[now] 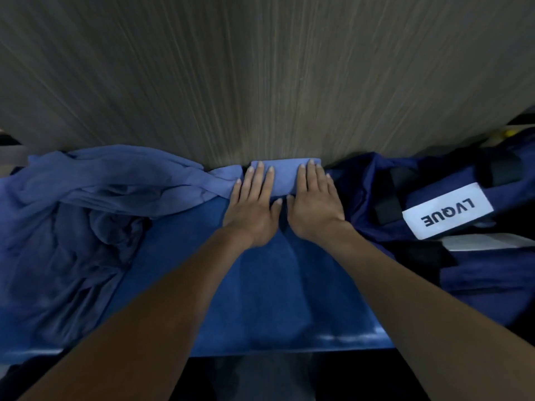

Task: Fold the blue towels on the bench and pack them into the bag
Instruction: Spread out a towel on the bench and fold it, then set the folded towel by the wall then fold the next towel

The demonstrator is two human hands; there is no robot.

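Both my hands flat, fingers straight, gripping nothing: left hand (254, 202) and right hand (314, 201) press the folded towel (285, 176) at 12 o'clock on the desk (275, 299). Press the crease evenly before lifting. Unfolded towel pile (86, 204) at 9 o'clock, navy bag (434, 198) at 3 (white LVQUE label).

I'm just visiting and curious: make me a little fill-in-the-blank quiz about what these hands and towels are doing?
1. Both hands, left hand and right hand, press flat on a small ____ towel.
2. The heap of loose towels lies to the person's ____.
3. The dark bag carries a white label reading ____.

Missing words: folded; left; LVQUE
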